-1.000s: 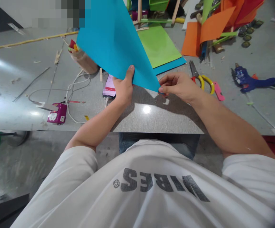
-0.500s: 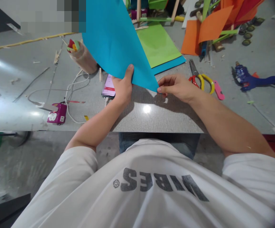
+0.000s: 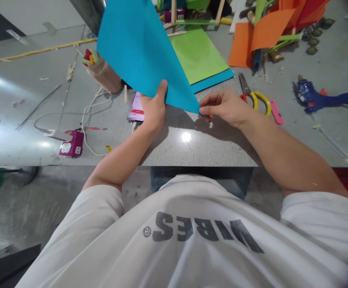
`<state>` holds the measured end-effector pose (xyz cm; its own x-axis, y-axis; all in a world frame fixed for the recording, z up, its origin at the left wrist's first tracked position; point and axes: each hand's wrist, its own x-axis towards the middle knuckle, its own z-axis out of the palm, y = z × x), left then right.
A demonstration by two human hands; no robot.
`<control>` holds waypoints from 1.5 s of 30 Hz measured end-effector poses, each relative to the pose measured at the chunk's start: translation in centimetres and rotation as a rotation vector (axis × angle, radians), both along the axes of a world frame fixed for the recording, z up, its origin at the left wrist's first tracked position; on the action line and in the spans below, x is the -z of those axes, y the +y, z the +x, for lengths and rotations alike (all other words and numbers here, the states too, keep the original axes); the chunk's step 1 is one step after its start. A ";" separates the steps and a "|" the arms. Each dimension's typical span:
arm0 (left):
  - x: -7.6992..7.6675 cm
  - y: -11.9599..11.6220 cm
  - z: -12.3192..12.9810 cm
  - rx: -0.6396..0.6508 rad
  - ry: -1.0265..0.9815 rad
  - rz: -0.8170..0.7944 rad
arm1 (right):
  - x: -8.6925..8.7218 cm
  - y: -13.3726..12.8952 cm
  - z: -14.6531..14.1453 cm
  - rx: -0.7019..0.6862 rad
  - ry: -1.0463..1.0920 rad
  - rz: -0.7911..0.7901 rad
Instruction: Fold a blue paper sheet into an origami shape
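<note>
A sheet of blue paper (image 3: 140, 52) is held up at a slant over the table, slightly curved. My left hand (image 3: 154, 106) grips its lower edge, thumb on the near face and the other fingers hidden behind. At the sheet's lower right corner, my right hand (image 3: 220, 106) pinches the tip between thumb and fingers. Beneath and beyond the raised sheet lie a green sheet (image 3: 200, 56) and another blue sheet (image 3: 216, 81) under it. A phone (image 3: 137, 108) with a lit screen is partly covered by my left hand.
Right of my right hand lie scissors (image 3: 256, 98), a pink cutter (image 3: 276, 112) and a blue glue gun (image 3: 320, 96). Orange paper (image 3: 241, 46) and bottle caps (image 3: 312, 51) sit behind. At left stand a jar (image 3: 104, 74) and a purple plug adapter (image 3: 73, 144) with a white cable.
The blue sheet's upper part has shifted slightly left and down. Both hands keep their hold on it, nearly in the same place. The view has tilted a little.
</note>
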<state>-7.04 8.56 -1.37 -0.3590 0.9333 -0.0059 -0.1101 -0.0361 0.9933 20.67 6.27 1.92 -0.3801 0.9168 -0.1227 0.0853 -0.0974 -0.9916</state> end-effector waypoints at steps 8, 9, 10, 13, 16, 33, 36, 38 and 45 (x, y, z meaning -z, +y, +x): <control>-0.8 -0.9 0.7 -0.031 0.006 0.033 | -0.5 -0.4 -0.2 0.020 -0.039 -0.006; -0.7 -1.1 0.8 -0.026 0.010 0.033 | -0.5 -0.5 -0.4 0.021 -0.043 -0.007; -0.6 -1.3 0.9 -0.019 0.015 0.026 | -0.5 -0.6 -0.6 0.022 -0.046 -0.009; -0.2 -1.9 1.3 -0.002 0.022 0.000 | -0.5 -1.2 -1.5 0.036 -0.008 -0.027; 0.1 -2.2 1.7 0.016 0.029 0.005 | -0.4 -1.7 -2.3 0.063 0.078 -0.086; -1.6 -2.2 1.8 0.038 -0.099 -0.033 | 0.0 -1.3 -1.9 0.090 0.077 -0.006; -1.6 -1.9 1.5 0.028 -0.047 0.029 | -0.1 -1.2 -1.8 0.094 0.086 -0.019; -1.6 -1.7 1.3 0.022 -0.020 0.054 | -0.2 -1.2 -1.7 0.093 0.104 -0.039; -0.9 -1.0 0.5 0.023 0.010 0.081 | 0.0 -1.0 -1.4 0.093 0.124 -0.064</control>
